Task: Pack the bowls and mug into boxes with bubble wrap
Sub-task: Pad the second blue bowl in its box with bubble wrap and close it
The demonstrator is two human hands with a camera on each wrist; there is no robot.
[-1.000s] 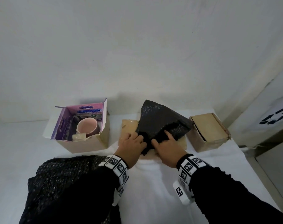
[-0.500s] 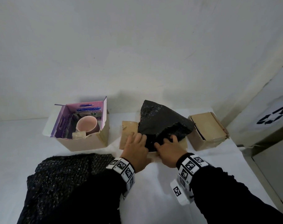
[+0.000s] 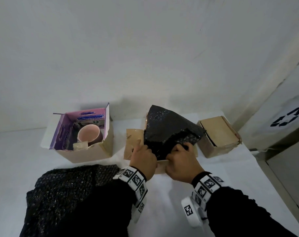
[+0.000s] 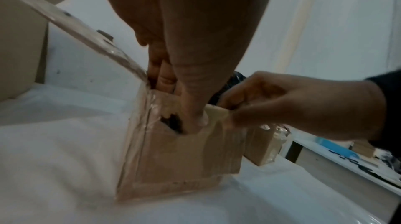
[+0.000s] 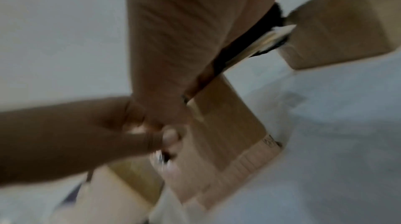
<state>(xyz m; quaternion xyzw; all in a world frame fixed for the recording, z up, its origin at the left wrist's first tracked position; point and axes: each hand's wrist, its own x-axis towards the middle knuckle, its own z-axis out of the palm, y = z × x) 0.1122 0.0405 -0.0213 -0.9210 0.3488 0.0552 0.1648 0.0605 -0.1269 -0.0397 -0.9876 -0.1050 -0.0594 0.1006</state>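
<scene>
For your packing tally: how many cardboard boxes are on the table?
3. An open purple-lined box stands at the left with a pink mug inside; the middle box is under both hands; a closed box sits at the right. None seems hidden.

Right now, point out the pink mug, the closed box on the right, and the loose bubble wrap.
pink mug [image 3: 88, 136], head view, inner wall.
closed box [image 3: 217, 132], head view, top flap.
loose bubble wrap [image 3: 68, 190], head view, middle of the sheet.

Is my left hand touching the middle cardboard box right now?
Touching. In the left wrist view the left hand has its thumb pressed against the front wall of the middle cardboard box, fingers tucked inside the rim.
</scene>
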